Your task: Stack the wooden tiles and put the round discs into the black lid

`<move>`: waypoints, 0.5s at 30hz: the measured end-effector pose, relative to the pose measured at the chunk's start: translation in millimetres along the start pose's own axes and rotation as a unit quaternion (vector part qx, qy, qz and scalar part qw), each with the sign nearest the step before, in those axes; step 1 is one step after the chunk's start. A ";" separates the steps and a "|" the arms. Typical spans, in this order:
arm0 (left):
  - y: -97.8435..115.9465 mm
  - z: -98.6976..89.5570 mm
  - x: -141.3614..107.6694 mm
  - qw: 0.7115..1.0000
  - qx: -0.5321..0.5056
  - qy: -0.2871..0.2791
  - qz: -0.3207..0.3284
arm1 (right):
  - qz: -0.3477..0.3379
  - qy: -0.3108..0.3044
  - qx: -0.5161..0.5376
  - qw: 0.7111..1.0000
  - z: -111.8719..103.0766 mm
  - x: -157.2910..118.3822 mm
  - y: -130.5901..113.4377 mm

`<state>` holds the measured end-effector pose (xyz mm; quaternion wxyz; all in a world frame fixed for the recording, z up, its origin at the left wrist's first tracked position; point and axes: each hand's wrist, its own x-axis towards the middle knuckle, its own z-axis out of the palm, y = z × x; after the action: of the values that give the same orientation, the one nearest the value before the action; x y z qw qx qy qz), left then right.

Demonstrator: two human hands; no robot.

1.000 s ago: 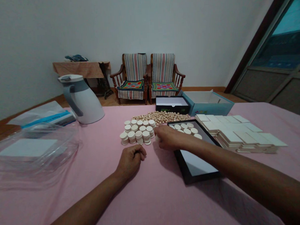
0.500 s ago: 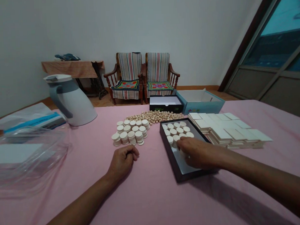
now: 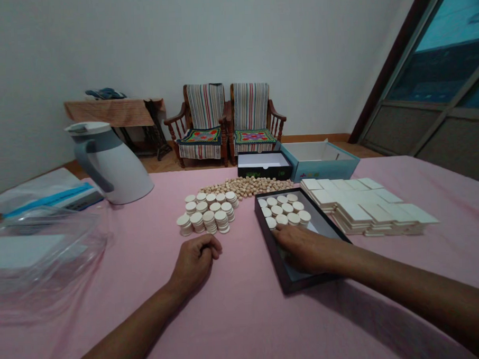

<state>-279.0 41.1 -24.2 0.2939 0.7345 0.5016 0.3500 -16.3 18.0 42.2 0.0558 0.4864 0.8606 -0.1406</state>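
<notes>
Inside the black-rimmed box lid (image 3: 275,262), stacks of round white discs (image 3: 287,208) stand in rows at the far end. My right hand (image 3: 301,246) reaches low into the lid, its fingertips at the near left stack; whether it holds a disc is hidden. My left hand (image 3: 195,258) rests on the pink cloth with its fingers curled in, and I cannot make out anything in them. Just beyond it stand more stacks of round discs (image 3: 208,219). Small wooden pieces (image 3: 245,186) lie in a heap behind the stacks.
Square white tiles (image 3: 355,203) are piled at the right. Behind are a small black box (image 3: 264,173) and a light blue box (image 3: 322,170). A white and grey jug (image 3: 124,171) and clear plastic trays (image 3: 40,262) stand at the left.
My right hand has moved a little left and nearer inside the lid, and the disc stacks beyond it show more. My left hand has stayed in place.
</notes>
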 end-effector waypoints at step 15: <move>-1.9 0.3 1.3 1.000 0.009 -0.007 0.003 | 0.080 0.022 0.028 0.996 -32.6 -31.4 11.0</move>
<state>-279.5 43.0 -25.6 0.2900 0.7410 0.5003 0.3414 10.7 7.2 78.6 0.0343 0.5582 0.8155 -0.1488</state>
